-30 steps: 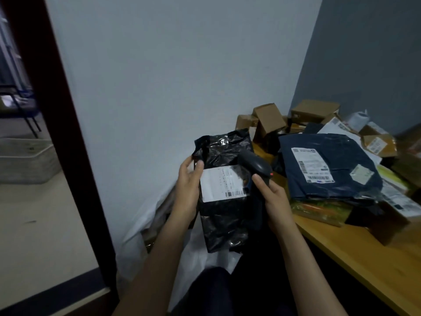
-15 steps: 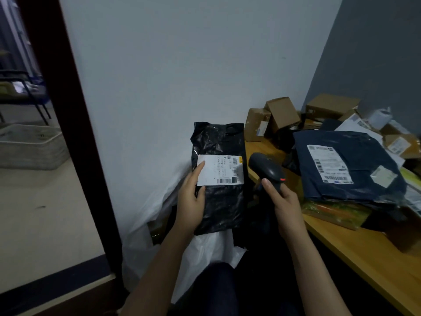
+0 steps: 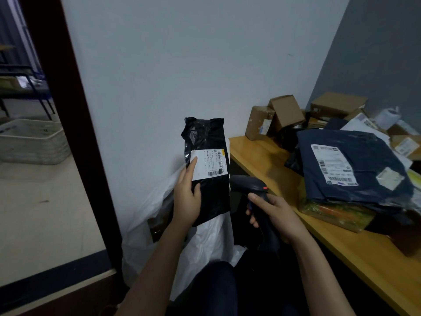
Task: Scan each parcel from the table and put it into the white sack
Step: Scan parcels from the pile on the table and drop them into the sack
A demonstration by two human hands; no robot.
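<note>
Black plastic parcel (image 3: 208,169) stands upright, gripped by the left hand (image 3: 186,197) above the white sack (image 3: 205,238), while right-hand (image 3: 273,213) fingers clench the scanner (image 3: 255,192).

Our left hand (image 3: 185,201) grips the black parcel (image 3: 205,137) at its lower left edge; our right hand (image 3: 275,213), right of it, clasps the scanner (image 3: 247,182).

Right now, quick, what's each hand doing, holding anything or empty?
Left hand: grips the black parcel, held upright above the white sack.
Right hand: grips the barcode scanner by its handle.
</note>
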